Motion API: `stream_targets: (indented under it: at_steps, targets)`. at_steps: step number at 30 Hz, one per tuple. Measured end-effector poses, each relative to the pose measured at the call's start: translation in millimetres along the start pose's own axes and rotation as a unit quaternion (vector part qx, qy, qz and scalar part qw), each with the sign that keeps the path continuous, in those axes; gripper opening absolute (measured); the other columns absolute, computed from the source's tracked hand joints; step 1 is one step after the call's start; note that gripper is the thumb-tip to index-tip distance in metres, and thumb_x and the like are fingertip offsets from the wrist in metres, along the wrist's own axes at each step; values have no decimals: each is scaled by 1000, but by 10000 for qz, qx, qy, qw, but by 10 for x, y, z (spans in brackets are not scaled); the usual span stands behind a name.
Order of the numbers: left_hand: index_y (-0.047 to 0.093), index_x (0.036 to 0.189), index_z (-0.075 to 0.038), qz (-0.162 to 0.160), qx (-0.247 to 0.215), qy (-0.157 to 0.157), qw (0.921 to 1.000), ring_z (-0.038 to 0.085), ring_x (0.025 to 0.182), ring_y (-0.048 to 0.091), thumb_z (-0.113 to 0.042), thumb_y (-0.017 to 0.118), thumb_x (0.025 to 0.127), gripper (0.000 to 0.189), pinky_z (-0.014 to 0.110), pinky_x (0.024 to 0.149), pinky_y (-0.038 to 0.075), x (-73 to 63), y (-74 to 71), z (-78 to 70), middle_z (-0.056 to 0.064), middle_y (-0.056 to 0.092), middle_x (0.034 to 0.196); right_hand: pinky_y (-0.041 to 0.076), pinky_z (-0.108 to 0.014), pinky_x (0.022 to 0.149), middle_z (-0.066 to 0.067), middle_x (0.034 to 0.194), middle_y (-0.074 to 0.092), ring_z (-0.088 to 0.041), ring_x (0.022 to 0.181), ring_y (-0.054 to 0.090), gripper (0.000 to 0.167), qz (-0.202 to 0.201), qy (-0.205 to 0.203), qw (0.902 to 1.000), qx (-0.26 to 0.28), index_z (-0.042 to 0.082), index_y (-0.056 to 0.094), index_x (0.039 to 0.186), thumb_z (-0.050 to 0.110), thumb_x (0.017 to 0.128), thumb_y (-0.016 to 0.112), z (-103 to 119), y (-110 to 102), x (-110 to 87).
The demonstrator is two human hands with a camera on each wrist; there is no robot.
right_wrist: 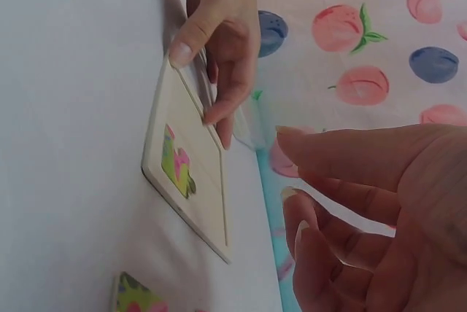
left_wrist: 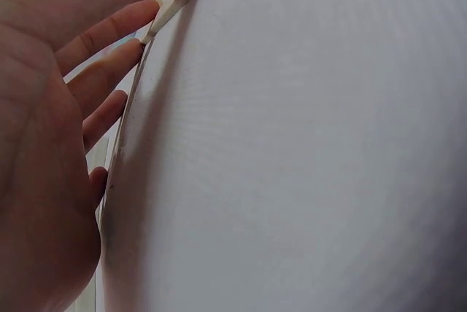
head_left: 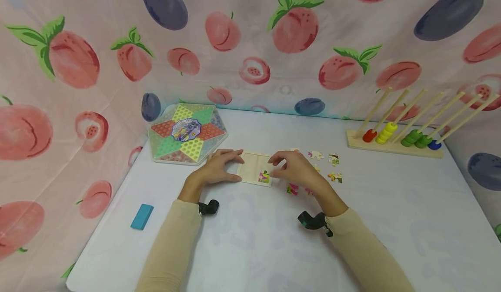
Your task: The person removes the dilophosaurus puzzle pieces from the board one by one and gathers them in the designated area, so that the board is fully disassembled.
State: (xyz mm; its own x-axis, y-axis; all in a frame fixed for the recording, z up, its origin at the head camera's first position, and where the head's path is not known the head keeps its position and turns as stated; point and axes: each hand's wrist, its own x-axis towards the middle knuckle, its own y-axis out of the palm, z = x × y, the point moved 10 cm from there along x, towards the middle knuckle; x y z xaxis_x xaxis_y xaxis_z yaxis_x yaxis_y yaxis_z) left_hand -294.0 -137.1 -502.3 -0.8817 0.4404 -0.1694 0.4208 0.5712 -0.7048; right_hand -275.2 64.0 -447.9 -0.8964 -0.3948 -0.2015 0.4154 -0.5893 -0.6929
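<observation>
A pale wooden puzzle board (head_left: 250, 167) lies flat on the table. One pink, green and yellow puzzle piece (head_left: 264, 177) sits in its near right corner. My left hand (head_left: 217, 168) holds the board's left end, thumb at the near corner and fingertips at the far one. In the right wrist view, the left hand's thumb (right_wrist: 191, 39) rests on the board's rim. Over the board's right edge hovers my right hand (head_left: 295, 168), fingers loosely bent; the right wrist view shows nothing between thumb and fingertips. Several loose puzzle pieces (head_left: 334, 159) lie around and partly behind it.
Behind the left hand lies a Chinese checkers board (head_left: 188, 134) in a clear case. A blue block (head_left: 142, 217) rests at the left. At the back right stands a wooden peg rack (head_left: 395, 146) with coloured beads. A fruit-print cloth (head_left: 254, 31) hangs behind the table.
</observation>
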Motion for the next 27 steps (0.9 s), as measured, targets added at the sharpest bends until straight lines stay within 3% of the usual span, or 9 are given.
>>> stream_targets:
  at_steps: [7, 11, 17, 27]
  targets:
    - [68, 126, -27, -23, 48, 75, 10000, 27, 155, 24, -33, 85, 81, 49, 62, 122, 9, 7, 4, 24, -8, 37, 166, 58, -30, 83, -6, 124, 71, -23, 106, 64, 38, 218, 8, 9996, 158, 14, 72, 122, 19, 86, 82, 36, 186, 104]
    - [68, 126, -28, -31, 66, 96, 9999, 27, 155, 24, -34, 85, 81, 48, 61, 122, 9, 14, 7, 33, -9, 37, 166, 56, -39, 95, -4, 124, 71, -24, 113, 63, 37, 234, -9, 9997, -73, 16, 74, 121, 19, 85, 83, 44, 261, 136]
    - [68, 126, -27, -12, 5, 91, 10000, 26, 155, 24, -33, 85, 81, 49, 61, 123, 9, 3, 4, 17, -9, 37, 166, 53, -45, 103, -4, 128, 68, -23, 117, 61, 41, 115, 184, 9979, -610, 21, 73, 123, 23, 84, 85, -27, 353, 165]
    - [68, 127, -26, -13, 21, 108, 9999, 26, 156, 24, -32, 86, 81, 50, 60, 123, 9, 5, 1, 18, -9, 37, 166, 52, -44, 101, -5, 123, 67, -21, 110, 59, 44, -16, 216, 9934, -1125, 19, 75, 121, 24, 80, 88, -70, 398, 173]
